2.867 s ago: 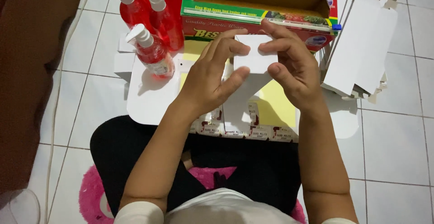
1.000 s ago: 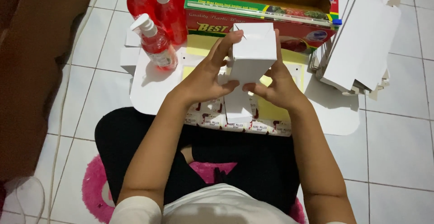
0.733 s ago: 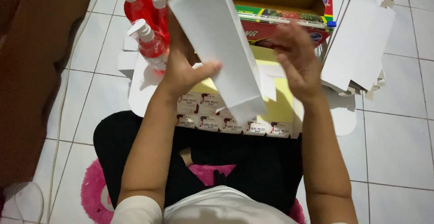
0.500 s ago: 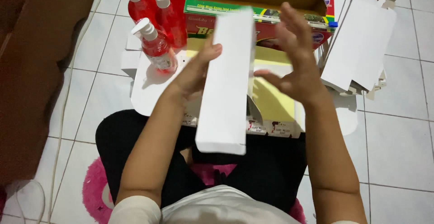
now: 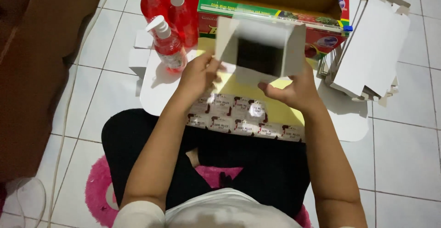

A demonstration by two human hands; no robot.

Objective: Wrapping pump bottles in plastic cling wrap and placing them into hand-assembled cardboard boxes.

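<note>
Between the two hands, a white carton (image 5: 259, 51) is held up with its open mouth turned toward the camera, so the dark hollow inside shows. At its near left corner the left hand (image 5: 200, 74) pinches the wall, fingertips curled over the flap edge. The right hand (image 5: 289, 88) cups the carton from below and to the right, thumb stretched under the lower edge, which looks like the support that keeps the mouth squared and facing up. Both hands are closed on the carton; neither is spread free. Just under the grip lies a sheet of labels (image 5: 243, 120) on a yellow backing, near the person's lap and within easy reach of either hand. This rests on a white board (image 5: 158, 92) across the knees. Beyond the left hand stand red pump bottles (image 5: 167, 39), upright and close together. Behind the carton, an open red and green box (image 5: 275, 2) lies lengthwise. To the right of the grip, well apart, leans a stack of flat white cartons (image 5: 372, 48), unfolded, seemingly the supply the held one came from.
</note>
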